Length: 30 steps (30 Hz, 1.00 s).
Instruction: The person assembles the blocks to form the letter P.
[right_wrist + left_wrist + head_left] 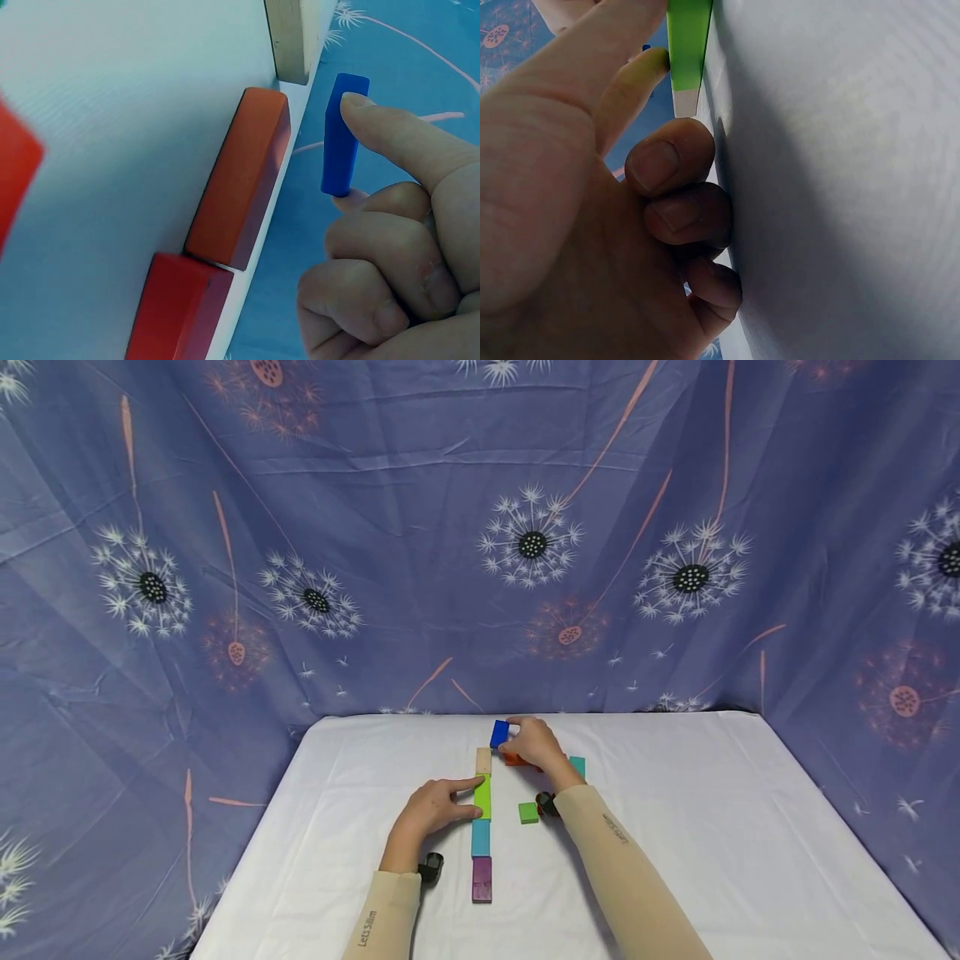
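Note:
My right hand (534, 743) pinches a dark blue block (341, 142) between thumb and forefinger, lifted above the table's far side. The other fingers of that hand are curled in. Across from it, my left hand (433, 806) has its thumb and forefinger on a lime green block (482, 797), one near each end. That block is part of a straight line with a plain wooden block (483, 760) beyond it, then a light blue block (481, 838) and a purple block (482, 879) on the near side. Under the right hand lies an orange block (238, 176), partly hidden in the head view.
A red block (169, 300) touches the end of the orange one. A small green block (528, 812) lies right of the line, beside the right wrist's black camera (546, 804). A teal block (577, 765) shows past the right forearm. Patterned cloth (420, 568) hangs behind the table.

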Tool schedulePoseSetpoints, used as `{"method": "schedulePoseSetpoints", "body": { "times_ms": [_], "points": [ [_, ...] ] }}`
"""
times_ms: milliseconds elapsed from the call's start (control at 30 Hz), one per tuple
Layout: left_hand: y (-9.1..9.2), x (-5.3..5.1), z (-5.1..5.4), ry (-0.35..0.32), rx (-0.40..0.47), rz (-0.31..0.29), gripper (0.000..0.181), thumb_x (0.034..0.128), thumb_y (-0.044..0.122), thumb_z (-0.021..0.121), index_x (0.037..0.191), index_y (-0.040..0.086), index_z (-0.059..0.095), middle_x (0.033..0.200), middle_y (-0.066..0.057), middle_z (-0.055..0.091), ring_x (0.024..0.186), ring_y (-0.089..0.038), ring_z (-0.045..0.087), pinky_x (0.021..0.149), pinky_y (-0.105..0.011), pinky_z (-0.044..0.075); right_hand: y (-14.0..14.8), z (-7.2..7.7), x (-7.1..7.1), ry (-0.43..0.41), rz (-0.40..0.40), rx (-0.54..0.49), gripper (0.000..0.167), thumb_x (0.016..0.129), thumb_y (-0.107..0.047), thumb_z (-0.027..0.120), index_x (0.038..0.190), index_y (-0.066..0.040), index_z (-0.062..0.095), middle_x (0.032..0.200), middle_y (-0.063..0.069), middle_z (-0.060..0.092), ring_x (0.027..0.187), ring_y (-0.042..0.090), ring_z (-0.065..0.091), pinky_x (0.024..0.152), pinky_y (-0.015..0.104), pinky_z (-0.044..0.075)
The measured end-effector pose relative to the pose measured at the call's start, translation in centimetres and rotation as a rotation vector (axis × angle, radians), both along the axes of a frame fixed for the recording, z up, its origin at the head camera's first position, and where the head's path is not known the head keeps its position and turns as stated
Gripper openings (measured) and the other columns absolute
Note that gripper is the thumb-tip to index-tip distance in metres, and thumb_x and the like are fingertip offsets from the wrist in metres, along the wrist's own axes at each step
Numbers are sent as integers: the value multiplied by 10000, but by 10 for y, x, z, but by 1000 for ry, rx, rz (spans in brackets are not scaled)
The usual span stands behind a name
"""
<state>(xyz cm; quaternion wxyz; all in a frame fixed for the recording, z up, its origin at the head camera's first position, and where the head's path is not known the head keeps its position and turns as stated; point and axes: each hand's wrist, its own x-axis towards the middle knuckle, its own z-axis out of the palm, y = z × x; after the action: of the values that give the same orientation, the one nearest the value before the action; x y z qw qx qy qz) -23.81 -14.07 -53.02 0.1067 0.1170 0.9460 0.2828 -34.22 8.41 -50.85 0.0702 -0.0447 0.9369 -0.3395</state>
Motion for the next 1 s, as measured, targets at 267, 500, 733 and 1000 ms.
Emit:
{"method": "schedulePoseSetpoints", "body": {
  "times_ms": [267,500,733,1000],
  "points": [
    [0,0,2,-7,5,-3,640,867,503,850,1465,422,638,690,42,561,631,-122,418,618,-289,367,-9,4,-9,-18,16,28,709,875,-321,881,1505,-130,618,1530,174,602,1402,395,571,1142,562,470],
    [3,0,3,-5,-10,-3,640,874,512,842,1472,410,635,696,33,581,634,-129,441,627,-298,383,-17,4,-15,-19,21,45,693,868,-314,887,1485,-120,638,1511,165,621,1355,380,606,1108,547,499],
    [2,1,2,-7,0,-3,641,871,510,844,1469,404,640,676,39,580,615,-125,434,610,-293,377,-23,1,-18,-39,33,58,708,859,-325,896,1495,-158,635,1529,160,607,1369,388,595,1090,555,510],
    [0,1,2,-9,16,-10,640,874,491,847,1471,393,640,642,40,566,597,-118,403,604,-289,363,-26,-2,-22,-60,46,72,699,875,-305,875,1508,-155,619,1542,160,593,1390,391,579,1087,550,513]
  ]
}}
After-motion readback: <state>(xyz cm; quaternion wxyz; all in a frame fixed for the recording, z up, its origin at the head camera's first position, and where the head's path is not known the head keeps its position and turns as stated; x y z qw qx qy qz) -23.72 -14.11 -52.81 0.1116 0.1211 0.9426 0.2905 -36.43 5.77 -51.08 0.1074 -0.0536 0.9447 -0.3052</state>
